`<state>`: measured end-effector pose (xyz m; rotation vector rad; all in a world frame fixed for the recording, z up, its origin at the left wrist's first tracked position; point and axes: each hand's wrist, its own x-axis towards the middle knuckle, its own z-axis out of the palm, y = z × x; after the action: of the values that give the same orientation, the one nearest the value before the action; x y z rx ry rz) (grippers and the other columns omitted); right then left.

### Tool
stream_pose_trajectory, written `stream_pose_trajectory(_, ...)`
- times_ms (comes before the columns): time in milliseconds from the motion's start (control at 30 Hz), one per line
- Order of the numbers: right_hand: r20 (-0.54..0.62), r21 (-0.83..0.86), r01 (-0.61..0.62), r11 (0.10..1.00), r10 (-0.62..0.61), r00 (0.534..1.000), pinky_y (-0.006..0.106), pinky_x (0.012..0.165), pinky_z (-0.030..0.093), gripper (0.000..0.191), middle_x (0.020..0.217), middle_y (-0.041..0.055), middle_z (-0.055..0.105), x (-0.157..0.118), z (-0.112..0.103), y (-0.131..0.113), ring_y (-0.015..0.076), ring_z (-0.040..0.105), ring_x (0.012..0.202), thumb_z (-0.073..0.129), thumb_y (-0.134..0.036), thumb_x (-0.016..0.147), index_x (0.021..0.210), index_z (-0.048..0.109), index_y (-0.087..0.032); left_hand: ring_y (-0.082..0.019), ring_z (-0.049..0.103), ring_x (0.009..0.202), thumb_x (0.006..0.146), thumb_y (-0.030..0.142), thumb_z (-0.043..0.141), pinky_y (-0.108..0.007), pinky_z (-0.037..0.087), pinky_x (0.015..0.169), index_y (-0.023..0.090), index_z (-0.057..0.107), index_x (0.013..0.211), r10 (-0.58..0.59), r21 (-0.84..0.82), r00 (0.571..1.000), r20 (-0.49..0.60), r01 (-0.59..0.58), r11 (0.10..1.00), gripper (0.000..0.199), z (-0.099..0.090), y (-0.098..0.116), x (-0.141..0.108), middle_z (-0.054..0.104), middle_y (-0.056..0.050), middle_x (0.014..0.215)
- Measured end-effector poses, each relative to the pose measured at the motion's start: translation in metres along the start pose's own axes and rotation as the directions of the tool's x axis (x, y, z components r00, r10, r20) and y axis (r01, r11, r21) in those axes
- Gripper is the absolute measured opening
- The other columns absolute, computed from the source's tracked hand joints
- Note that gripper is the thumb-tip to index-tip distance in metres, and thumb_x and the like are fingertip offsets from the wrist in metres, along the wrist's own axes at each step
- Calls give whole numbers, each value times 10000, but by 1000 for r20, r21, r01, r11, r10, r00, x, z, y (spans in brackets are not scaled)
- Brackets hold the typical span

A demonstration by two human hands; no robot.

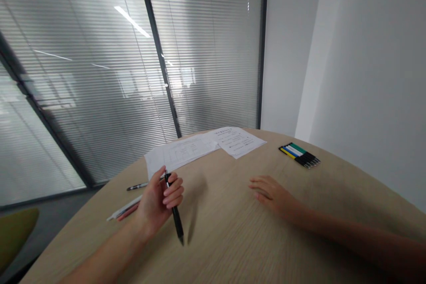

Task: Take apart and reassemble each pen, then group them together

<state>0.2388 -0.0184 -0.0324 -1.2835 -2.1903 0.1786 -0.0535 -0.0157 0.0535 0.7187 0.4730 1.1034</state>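
This looks like an office meeting room. Behind the desk (226, 213) runs a glass wall (219, 53) with dark frames (262, 49) and slatted blinds (89, 84), and a plain pale wall (372, 53) stands to the desk's right. Printed papers (241, 143) and a row of pens (298, 155) lie on the desk.

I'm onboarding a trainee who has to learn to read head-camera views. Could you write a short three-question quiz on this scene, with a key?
1. Which hand holds the black pen?
2. True or false: the row of multicolored pens lies nearer the right hand than the left hand.
3. What lies toward the far edge of the table?
A) a mug
B) sheets of paper
C) a laptop

Key:
1. The left hand.
2. True.
3. B.
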Motion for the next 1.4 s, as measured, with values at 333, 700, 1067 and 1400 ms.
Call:
stream_pose_trajectory(333, 145, -217, 27, 976, 5, 989, 405, 965, 311, 412, 1251, 124, 457, -3, 0, 3, 226, 397, 1159, 382, -304, 820, 1170, 509, -128, -49, 97, 300, 725, 185, 354, -131, 284, 222, 161, 405, 441, 27, -1, 1000, -5, -27, 1000, 290, -1, 4, -2, 123, 96, 404)
stream_pose_trajectory(700, 138, -263, 33, 964, 4, 990, 389, 962, 324, 404, 1249, 117, 461, -3, -2, -3, 218, 404, 1155, 381, -294, 822, 1174, 506, -139, -56, 114, 272, 735, 170, 307, -142, 272, 207, 181, 341, 429, 57, -5, 996, -71, -58, 998, 308, -2, 9, 0, 119, 94, 399)
stream_pose_trajectory(1067, 106, -231, 39, 972, -14, 994, 397, 950, 336, 376, 1232, 108, 482, -4, -2, -2, 215, 416, 1146, 405, -286, 816, 1151, 524, -166, -60, 218, 252, 765, 192, 328, -147, 293, 229, 181, 361, 456, 95, -9, 994, -62, -96, 995, 311, -1, 11, -3, 200, 84, 374)
stream_pose_trajectory(1400, 122, -244, 46, 969, -16, 992, 400, 955, 328, 390, 1235, 122, 476, -3, -2, -2, 221, 414, 1145, 398, -283, 815, 1156, 520, -137, -62, 235, 246, 740, 162, 344, -144, 282, 231, 188, 343, 459, 96, -18, 994, -57, -97, 995, 282, -3, 11, -2, 186, 89, 377)
